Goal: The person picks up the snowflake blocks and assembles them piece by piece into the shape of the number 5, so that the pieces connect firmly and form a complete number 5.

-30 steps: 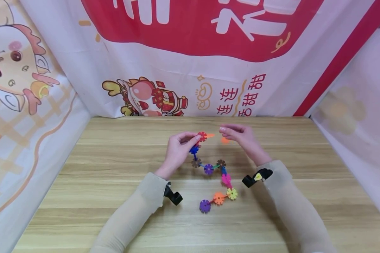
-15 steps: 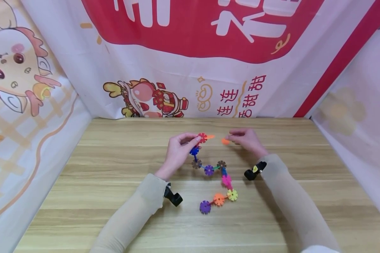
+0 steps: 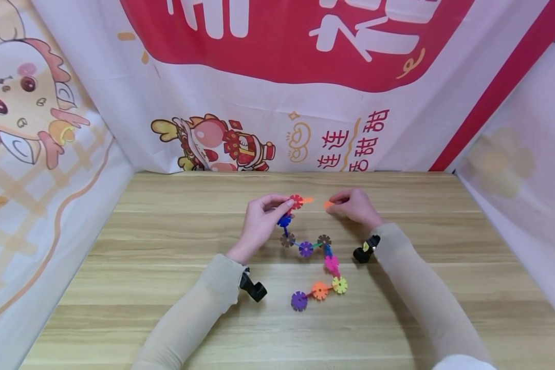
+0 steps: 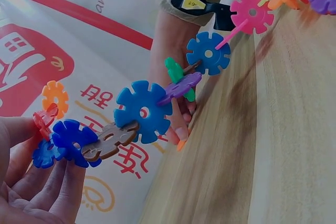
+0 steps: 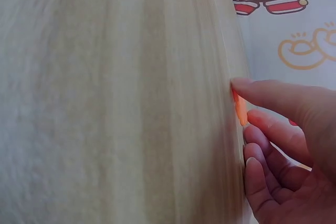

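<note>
In the head view my left hand (image 3: 258,220) pinches a red notched plastic disc (image 3: 296,201) at the upper end of a chain of interlocking discs. An orange disc (image 3: 308,200) is slotted onto that red one, edge-on from above. From there the chain bends through a blue disc (image 3: 284,221), a brown disc (image 3: 287,240) and others down to a purple disc (image 3: 299,301). Across a small gap, my right hand (image 3: 355,208) pinches a loose orange disc (image 3: 328,204) between thumb and fingers. The right wrist view shows this orange disc (image 5: 240,109) partly hidden by the fingertips.
The chain's lower part, with a pink disc (image 3: 331,264) and a yellow disc (image 3: 339,284), lies between my forearms. A wooden tabletop (image 3: 166,246) lies under everything. A printed cloth (image 3: 240,92) hangs along the table's back edge.
My right hand has come down to the loose orange disc on the table and now pinches it. The left hand and the chain have stayed almost still.
</note>
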Available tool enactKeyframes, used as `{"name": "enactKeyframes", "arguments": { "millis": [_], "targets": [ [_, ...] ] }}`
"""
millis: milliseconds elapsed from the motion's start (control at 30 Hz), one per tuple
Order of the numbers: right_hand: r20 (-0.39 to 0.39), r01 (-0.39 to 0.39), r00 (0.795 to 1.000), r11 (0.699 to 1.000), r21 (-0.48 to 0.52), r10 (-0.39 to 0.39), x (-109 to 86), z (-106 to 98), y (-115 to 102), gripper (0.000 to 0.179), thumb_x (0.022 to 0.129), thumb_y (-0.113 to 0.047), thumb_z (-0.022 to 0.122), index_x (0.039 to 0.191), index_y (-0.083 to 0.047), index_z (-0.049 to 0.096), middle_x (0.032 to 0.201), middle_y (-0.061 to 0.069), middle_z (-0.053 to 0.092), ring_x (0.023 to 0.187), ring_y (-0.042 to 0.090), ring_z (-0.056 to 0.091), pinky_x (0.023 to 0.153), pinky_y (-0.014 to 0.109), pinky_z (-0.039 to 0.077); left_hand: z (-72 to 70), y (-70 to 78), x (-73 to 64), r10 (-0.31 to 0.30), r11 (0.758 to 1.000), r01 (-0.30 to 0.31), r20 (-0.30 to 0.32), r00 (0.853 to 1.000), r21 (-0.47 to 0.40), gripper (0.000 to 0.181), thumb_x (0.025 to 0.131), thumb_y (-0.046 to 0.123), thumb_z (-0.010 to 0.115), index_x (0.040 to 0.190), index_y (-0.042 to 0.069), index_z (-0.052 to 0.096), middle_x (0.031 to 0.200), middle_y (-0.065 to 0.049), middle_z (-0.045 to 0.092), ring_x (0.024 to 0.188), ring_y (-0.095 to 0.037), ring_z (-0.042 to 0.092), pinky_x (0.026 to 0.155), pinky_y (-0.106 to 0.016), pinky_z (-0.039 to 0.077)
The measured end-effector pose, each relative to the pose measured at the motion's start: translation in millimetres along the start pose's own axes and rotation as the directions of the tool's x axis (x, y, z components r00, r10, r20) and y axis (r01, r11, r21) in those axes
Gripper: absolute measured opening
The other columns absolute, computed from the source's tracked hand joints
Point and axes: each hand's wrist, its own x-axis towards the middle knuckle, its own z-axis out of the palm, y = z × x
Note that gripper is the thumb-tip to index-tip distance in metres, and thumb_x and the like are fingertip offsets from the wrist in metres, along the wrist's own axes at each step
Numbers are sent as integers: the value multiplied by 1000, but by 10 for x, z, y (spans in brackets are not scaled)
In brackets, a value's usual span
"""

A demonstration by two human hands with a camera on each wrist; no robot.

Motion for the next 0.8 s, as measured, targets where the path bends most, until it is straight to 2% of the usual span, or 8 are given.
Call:
{"name": "enactKeyframes", "arguments": {
  "millis": [333,500,800],
  "targets": [
    [-1,5,1000,999,-39,-5,14,-1,0,35,86,-25,85,114,-6,74,106,8,71,94,24,63,84,38,53,-2,-10,2,6,1000,-6,4,1000,-4,19,96,26,75,108,11,76,103,-3,74,94,-21,70,84,-34,59],
    [7,0,1000,1000,-30,0,2,-9,-21,35,86,-24,84,113,-5,73,105,10,70,93,25,62,82,38,52,-2,-9,0,-1,1000,1,5,1000,10,23,96,30,75,108,11,76,105,-4,73,94,-21,70,84,-33,58],
    [-16,4,1000,1000,1,-4,-14,7,-5,33,84,-21,86,109,-6,70,102,10,68,91,26,62,80,38,53,5,2,5,-11,1000,11,2,1000,11,21,97,26,74,110,10,75,105,-4,74,95,-20,69,85,-32,58]
  ]
}}
